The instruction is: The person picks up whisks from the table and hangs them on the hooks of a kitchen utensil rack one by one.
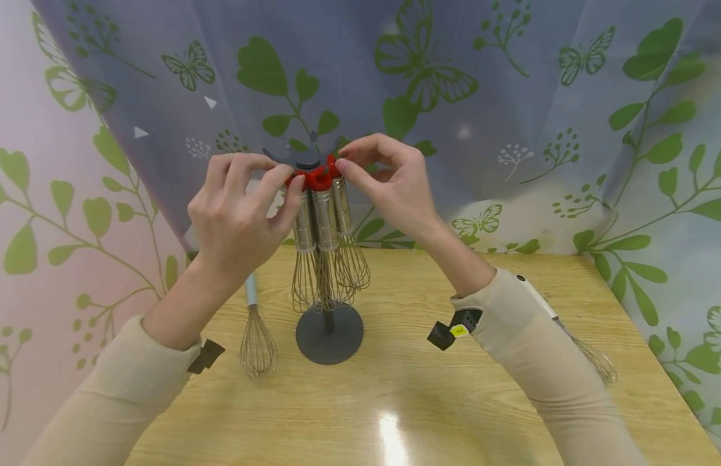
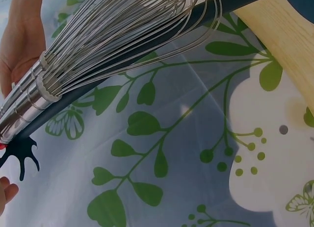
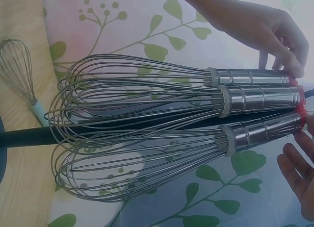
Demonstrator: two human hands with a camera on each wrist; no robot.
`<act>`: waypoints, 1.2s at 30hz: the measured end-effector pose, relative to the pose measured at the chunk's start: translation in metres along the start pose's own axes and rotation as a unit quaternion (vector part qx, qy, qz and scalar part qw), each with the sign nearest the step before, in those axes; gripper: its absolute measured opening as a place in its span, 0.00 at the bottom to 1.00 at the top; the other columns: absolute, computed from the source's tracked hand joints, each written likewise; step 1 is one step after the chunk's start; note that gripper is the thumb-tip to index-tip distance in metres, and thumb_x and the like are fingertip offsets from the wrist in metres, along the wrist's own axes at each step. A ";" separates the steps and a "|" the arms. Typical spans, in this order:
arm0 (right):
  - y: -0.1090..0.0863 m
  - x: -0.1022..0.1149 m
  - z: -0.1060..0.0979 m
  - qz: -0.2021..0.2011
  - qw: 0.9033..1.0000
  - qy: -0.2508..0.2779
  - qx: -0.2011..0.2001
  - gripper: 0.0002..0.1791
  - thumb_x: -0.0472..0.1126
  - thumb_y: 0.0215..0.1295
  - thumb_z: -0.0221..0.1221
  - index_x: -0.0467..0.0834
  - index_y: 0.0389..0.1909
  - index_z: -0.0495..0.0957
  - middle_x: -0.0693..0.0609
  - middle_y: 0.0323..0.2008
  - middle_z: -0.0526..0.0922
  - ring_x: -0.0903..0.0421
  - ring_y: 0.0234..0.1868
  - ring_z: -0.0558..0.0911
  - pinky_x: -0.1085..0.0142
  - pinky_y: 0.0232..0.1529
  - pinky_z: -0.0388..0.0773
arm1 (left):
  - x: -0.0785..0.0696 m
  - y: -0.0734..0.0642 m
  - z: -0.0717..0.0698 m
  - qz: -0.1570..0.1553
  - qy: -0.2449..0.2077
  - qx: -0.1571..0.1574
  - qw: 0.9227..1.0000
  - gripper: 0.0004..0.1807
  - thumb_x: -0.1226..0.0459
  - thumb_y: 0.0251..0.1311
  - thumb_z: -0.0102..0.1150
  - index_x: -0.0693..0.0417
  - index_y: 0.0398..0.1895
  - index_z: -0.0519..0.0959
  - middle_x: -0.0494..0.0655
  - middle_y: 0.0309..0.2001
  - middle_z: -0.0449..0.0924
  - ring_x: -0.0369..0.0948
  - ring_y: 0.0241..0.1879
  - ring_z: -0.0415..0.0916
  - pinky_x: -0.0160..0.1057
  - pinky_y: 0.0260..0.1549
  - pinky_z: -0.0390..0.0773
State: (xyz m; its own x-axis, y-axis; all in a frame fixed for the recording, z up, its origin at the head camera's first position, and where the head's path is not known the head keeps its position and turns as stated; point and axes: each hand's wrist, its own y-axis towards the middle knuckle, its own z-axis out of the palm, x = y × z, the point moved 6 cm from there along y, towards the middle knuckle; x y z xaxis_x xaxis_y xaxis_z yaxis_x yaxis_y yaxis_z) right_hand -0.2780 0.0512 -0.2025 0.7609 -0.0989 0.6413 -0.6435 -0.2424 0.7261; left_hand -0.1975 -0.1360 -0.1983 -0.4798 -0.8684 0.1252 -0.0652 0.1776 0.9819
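Three steel whisks with red end loops hang upright, wires down, from a dark stand [image 1: 330,346] with a round base. My left hand [image 1: 235,210] pinches the red end of the left whisk [image 1: 304,226] between thumb and fingers. On the other side, my right hand [image 1: 398,181] pinches the red loop of the right whisk [image 1: 341,204]. Between them hangs the middle whisk [image 1: 323,220], its red loop facing me. The right wrist view shows all three side by side, with the stand's pole [image 3: 34,137] behind. Dark hooks [image 2: 22,151] of the stand show in the left wrist view.
Left of the stand, a whisk with a pale blue handle [image 1: 252,290] lies on the wooden table [image 1: 349,408]. A whisk with a white handle [image 1: 535,294] lies at the right, partly behind my right sleeve. A leaf-patterned curtain [image 1: 349,65] hangs close behind the stand.
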 end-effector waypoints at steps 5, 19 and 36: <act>-0.001 0.002 -0.001 -0.006 1.000 0.000 -0.003 0.09 0.34 0.68 0.68 0.34 0.45 0.85 0.41 0.41 0.88 0.62 0.37 0.85 0.71 0.28 0.81 | -0.001 0.000 0.000 0.004 0.002 0.002 1.000 0.08 0.60 0.66 0.65 0.55 0.33 0.86 0.55 0.35 0.85 0.56 0.36 0.79 0.53 0.17 0.76; -0.006 0.006 -0.007 -0.006 1.000 -0.002 -0.012 0.08 0.33 0.67 0.68 0.33 0.44 0.85 0.40 0.40 0.89 0.63 0.37 0.85 0.70 0.30 0.83 | -0.003 0.002 0.001 0.009 -0.005 0.004 1.000 0.08 0.61 0.66 0.64 0.55 0.32 0.85 0.54 0.36 0.86 0.56 0.37 0.79 0.51 0.16 0.75; -0.010 0.011 -0.009 -0.026 0.999 -0.031 -0.026 0.08 0.33 0.67 0.69 0.35 0.43 0.85 0.40 0.40 0.89 0.65 0.39 0.85 0.69 0.34 0.85 | -0.003 0.002 0.000 0.005 -0.008 0.002 1.000 0.07 0.61 0.66 0.64 0.54 0.32 0.85 0.54 0.37 0.86 0.56 0.37 0.79 0.50 0.15 0.73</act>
State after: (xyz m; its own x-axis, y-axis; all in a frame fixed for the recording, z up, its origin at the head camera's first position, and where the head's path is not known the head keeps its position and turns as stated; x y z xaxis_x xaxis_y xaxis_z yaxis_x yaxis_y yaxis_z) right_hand -0.2641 0.0616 -0.2003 0.7965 -0.1471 0.5865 -0.6047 -0.1982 0.7714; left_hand -0.1963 -0.1325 -0.1966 -0.4953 -0.8586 0.1325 -0.0642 0.1883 0.9800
